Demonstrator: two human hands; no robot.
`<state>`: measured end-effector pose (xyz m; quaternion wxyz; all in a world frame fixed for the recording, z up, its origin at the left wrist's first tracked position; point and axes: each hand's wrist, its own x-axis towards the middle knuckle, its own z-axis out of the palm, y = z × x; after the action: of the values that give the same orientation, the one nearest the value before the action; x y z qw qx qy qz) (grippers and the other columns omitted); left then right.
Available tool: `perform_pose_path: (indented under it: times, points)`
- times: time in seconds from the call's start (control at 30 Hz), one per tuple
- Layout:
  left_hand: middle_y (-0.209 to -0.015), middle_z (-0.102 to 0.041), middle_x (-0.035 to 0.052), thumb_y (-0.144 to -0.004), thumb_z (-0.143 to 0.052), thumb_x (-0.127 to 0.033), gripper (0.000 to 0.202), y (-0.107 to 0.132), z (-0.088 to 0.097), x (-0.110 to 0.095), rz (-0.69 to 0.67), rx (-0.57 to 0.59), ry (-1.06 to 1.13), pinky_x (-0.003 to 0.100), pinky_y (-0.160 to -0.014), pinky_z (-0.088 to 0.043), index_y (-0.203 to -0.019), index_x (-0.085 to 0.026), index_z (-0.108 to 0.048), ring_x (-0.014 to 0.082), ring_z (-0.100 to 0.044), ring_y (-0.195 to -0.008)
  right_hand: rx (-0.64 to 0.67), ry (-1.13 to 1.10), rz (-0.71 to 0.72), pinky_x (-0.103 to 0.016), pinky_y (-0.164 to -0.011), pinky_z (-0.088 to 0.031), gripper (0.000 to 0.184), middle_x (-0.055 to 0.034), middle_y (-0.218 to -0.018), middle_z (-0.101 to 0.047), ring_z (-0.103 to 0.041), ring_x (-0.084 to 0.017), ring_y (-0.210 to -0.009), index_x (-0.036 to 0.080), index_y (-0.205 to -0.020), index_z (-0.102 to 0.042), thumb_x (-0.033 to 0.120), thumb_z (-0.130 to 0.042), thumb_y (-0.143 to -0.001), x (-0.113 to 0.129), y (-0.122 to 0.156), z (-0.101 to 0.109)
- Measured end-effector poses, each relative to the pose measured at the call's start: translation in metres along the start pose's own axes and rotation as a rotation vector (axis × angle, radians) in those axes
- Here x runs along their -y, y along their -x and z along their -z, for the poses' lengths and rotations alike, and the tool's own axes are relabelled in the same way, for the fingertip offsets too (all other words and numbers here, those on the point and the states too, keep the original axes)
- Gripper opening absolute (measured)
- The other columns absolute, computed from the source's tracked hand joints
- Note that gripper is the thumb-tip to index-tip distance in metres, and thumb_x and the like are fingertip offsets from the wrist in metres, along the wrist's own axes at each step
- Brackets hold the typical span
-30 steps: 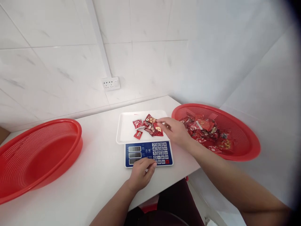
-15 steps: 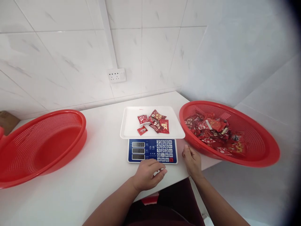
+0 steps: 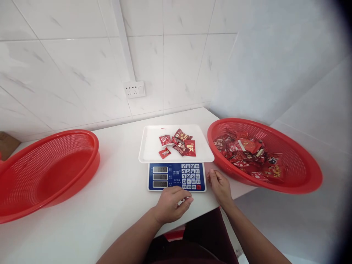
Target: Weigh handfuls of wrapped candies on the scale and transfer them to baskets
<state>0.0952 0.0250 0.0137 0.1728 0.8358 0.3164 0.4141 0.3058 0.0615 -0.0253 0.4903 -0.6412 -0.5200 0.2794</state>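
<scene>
On the white table, a blue-fronted digital scale (image 3: 176, 177) carries a white tray (image 3: 150, 146) with several red candy packets (image 3: 183, 143) lying on it. My left hand (image 3: 173, 204) rests at the scale's front edge, fingers loosely curved and thumb apart, with nothing in it. Just right of the keypad, my right hand (image 3: 220, 187) is closed, its fingertips pinched near a faint reddish sliver; what it holds, if anything, is too small to name. Beyond it sits a red perforated basket (image 3: 305, 172) with many red wrapped packets (image 3: 247, 156) inside.
Another red perforated basket (image 3: 95, 150) stands on the left, its inside showing bare plastic. A brown cardboard box (image 3: 8, 145) is at the far left. A wall socket (image 3: 134, 89) is on the tiled wall behind the table (image 3: 118, 212). The right basket overhangs the table's edge.
The view has shifted slightly, so everything sits a little further left. My right hand has turned a little and moved nearer the scale. My left hand stays in place.
</scene>
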Motion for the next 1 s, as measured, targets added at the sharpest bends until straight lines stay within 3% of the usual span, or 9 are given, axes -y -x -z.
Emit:
perform_pose_path:
  times: [0.4, 0.5, 0.63, 0.73, 0.87, 1.0]
  points:
    - [-0.069, -0.067, 0.0023, -0.085, -0.051, -0.020, 0.010, 0.000, -0.001, -0.004, -0.060, 0.001, -0.070, 0.022, -0.057, -0.046, -0.084, -0.018, -0.061, 0.0112, -0.060, -0.061, 0.011, -0.068, -0.023, -0.026, -0.047, -0.037, 0.056, 0.0027, -0.048, -0.045, -0.044, -0.014, -0.048, 0.019, -0.066, -0.056, 0.072, -0.042, -0.077, 0.006, 0.000, 0.001]
    - [-0.073, -0.069, 0.0026, -0.083, -0.053, -0.023, 0.009, -0.005, 0.007, -0.006, -0.066, -0.023, -0.125, 0.024, -0.060, -0.047, -0.085, -0.020, -0.062, 0.0125, -0.062, -0.065, 0.013, -0.083, -0.022, -0.026, -0.047, -0.037, 0.055, 0.0026, -0.049, -0.045, -0.044, -0.014, -0.048, 0.019, -0.067, -0.057, 0.071, -0.043, -0.078, 0.002, 0.000, 0.001]
    - [-0.085, -0.070, 0.0057, -0.086, -0.049, -0.025, 0.014, -0.028, 0.039, 0.001, 0.137, -0.160, -0.237, 0.030, -0.074, -0.050, -0.089, -0.020, -0.061, 0.0160, -0.064, -0.081, 0.021, -0.104, -0.019, -0.027, -0.047, -0.038, 0.054, 0.0024, -0.049, -0.045, -0.045, -0.014, -0.048, 0.019, -0.068, -0.057, 0.070, -0.042, -0.079, -0.001, 0.000, 0.001]
    - [-0.091, -0.069, 0.0049, -0.086, -0.045, -0.023, 0.015, -0.052, 0.071, 0.014, 0.335, -0.199, -0.307, 0.032, -0.077, -0.049, -0.090, -0.021, -0.059, 0.0179, -0.062, -0.089, 0.029, -0.117, -0.015, -0.027, -0.048, -0.038, 0.055, 0.0023, -0.049, -0.045, -0.045, -0.015, -0.049, 0.019, -0.069, -0.057, 0.071, -0.042, -0.078, -0.001, 0.000, 0.002]
    - [-0.086, -0.068, -0.0005, -0.081, -0.048, -0.022, 0.009, -0.075, 0.097, 0.030, 0.516, -0.113, -0.342, 0.030, -0.074, -0.049, -0.084, -0.024, -0.058, 0.0166, -0.062, -0.084, 0.034, -0.136, -0.013, -0.027, -0.048, -0.038, 0.055, 0.0022, -0.049, -0.046, -0.046, -0.015, -0.049, 0.019, -0.070, -0.057, 0.071, -0.042, -0.078, 0.000, 0.002, 0.004]
    - [-0.087, -0.067, -0.0011, -0.079, -0.048, -0.020, 0.010, -0.083, 0.097, 0.034, 0.578, -0.029, -0.361, 0.030, -0.076, -0.047, -0.082, -0.024, -0.057, 0.0170, -0.061, -0.089, 0.035, -0.147, -0.015, -0.027, -0.047, -0.038, 0.055, 0.0023, -0.049, -0.046, -0.046, -0.015, -0.048, 0.019, -0.070, -0.058, 0.071, -0.042, -0.078, 0.000, 0.002, 0.004]
